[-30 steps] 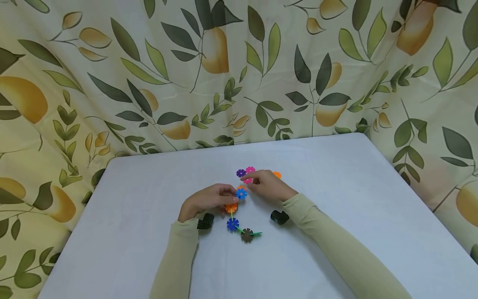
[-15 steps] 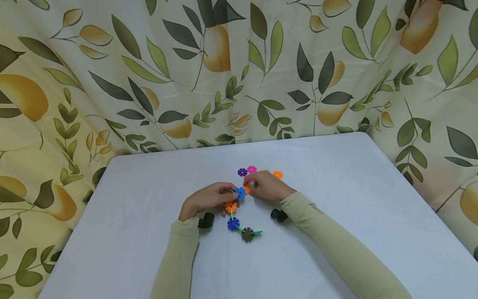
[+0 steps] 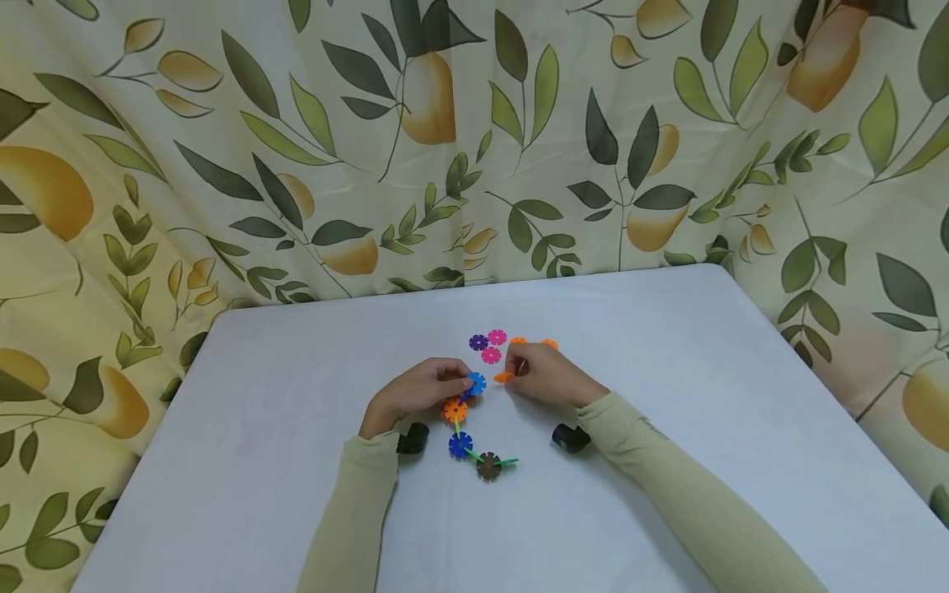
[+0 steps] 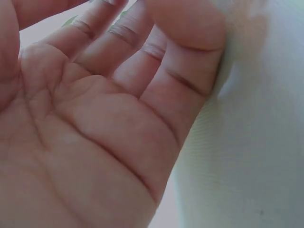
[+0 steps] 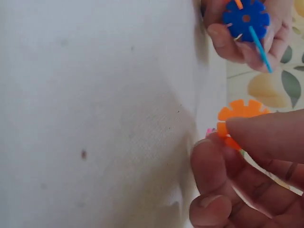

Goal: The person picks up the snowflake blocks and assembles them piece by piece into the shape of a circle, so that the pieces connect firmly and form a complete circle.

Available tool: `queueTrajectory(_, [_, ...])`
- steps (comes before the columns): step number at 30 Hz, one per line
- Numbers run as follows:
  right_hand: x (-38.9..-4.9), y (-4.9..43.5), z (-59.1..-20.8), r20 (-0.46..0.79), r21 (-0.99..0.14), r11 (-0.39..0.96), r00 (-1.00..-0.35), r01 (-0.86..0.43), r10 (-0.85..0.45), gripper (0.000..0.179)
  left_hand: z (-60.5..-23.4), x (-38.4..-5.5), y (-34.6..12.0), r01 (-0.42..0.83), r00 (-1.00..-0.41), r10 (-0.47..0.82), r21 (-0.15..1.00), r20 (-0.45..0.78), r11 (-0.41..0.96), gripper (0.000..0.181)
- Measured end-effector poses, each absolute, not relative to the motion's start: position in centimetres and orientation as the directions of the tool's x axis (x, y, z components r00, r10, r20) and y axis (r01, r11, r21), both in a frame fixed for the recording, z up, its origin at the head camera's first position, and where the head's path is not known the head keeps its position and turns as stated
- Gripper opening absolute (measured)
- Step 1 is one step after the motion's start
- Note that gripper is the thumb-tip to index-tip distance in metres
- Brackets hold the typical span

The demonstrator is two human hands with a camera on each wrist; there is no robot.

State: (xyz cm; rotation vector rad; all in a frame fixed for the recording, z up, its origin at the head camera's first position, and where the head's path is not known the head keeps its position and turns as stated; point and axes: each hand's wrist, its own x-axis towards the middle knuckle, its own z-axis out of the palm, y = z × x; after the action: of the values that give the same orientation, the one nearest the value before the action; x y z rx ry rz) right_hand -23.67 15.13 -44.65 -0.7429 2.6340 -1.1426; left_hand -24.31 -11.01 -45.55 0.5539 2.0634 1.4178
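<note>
The chain [image 3: 460, 445] bends across the table [image 3: 222, 428], its brown disc [image 3: 488, 468] and a green disc [image 3: 508, 463], seen edge-on, forming the near end. The left hand [image 3: 423, 387], at the chain's far end, grips it by the light-blue disc [image 3: 475, 383], thumb against it. From the right wrist, a dark-blue disc [image 5: 260, 20] shows in front of that hand's fingers, with an orange piece and a light-blue piece slotted into its rim.

The right hand [image 3: 552, 376], just right of the chain's far end, pinches an orange disc [image 3: 503, 378] between thumb and finger; a narrow gap parts this disc from the chain. Just beyond the chain's far end lie a purple disc [image 3: 478, 342] and two pink discs [image 3: 497, 337]; loose orange discs [image 3: 549, 343] lie beyond it to the right, partly behind the right hand.

White cloth spreads widely from the chain to the table's left and right edges. The far edge, before the curtain [image 3: 415, 206], runs nearer, just past the loose discs.
</note>
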Motion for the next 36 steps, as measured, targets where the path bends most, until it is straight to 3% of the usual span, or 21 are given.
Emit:
queueTrajectory(12, [-22.4, 15.3, -44.6, 0.152, -0.753, 0.489, -0.840, -0.440, -0.521, 0.013, -45.6, -24.2, -10.7, 0.020, -0.770, 0.598, 0.928, -0.224, 0.373, 0.018])
queueTrajectory(36, [-21.7, 14.1, -44.9, 0.309, -0.658, 0.470, -0.780, -0.588, -0.544, 0.012, -45.9, -24.2, -10.0, 0.008, -0.776, 0.588, 0.930, -0.226, 0.367, 0.018])
